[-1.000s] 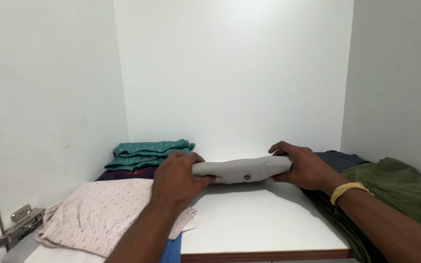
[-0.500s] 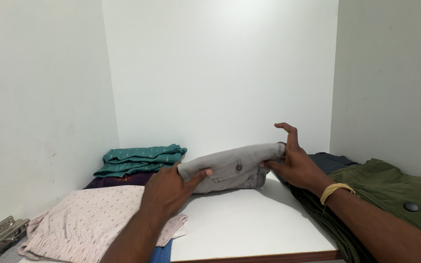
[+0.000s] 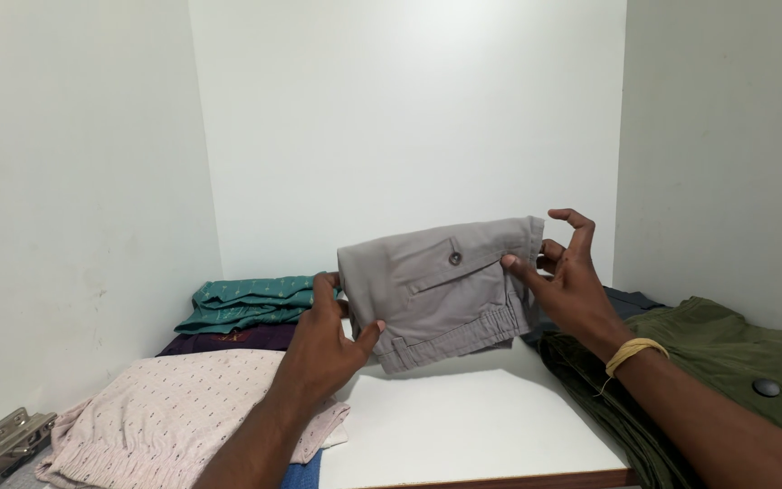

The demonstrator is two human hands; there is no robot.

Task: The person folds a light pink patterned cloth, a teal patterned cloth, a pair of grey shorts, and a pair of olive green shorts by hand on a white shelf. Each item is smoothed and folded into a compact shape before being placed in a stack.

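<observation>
**A:** From the head camera, what are you holding?

**B:** You hold the folded grey trousers (image 3: 441, 290) up in the air above the white shelf (image 3: 463, 421), near its back edge, tilted so the button pocket faces you. Your left hand (image 3: 328, 349) is clamped on their lower left corner, thumb in front, fingers behind. Your right hand (image 3: 567, 281) pinches their right edge with the thumb and a finger, while the remaining fingers are spread apart and curled in the air.

**A:** And around them?

**B:** A yellow band (image 3: 635, 351) sits on your right wrist. Along the shelf's right edge lies an olive-green garment (image 3: 726, 353), with a dark one (image 3: 631, 301) behind it. In the back left corner a teal folded garment (image 3: 246, 301) rests on a purple one (image 3: 233, 339). At the front left corner lies a pale pink dotted garment (image 3: 165, 412), with something blue (image 3: 300, 473) under it and a metal hinge (image 3: 6, 439) just beside it.
</observation>
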